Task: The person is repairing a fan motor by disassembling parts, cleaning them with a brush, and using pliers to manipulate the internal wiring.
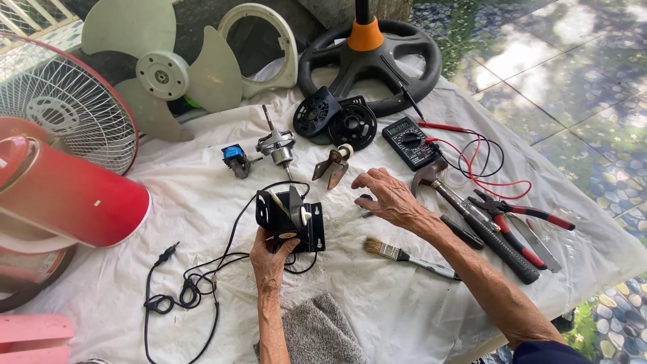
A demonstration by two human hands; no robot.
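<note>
My left hand (269,259) grips a black fan switch housing (291,219) from below, holding it upright on the white cloth (202,202); a black power cord (195,283) trails from it to the left. My right hand (387,195) hovers palm down just right of the housing, fingers spread and reaching toward a small dark part (364,199) on the cloth. Whether the fingers touch that part I cannot tell. A paintbrush (404,256) lies under my right forearm.
Behind lie a rotor shaft (278,145), a small blue-topped motor part (236,160), a metal bracket (335,165), black round covers (337,120), a multimeter (410,141) with red leads, a hammer (472,219), pliers (519,212), a fan blade (168,71), grille (60,101) and red body (60,195).
</note>
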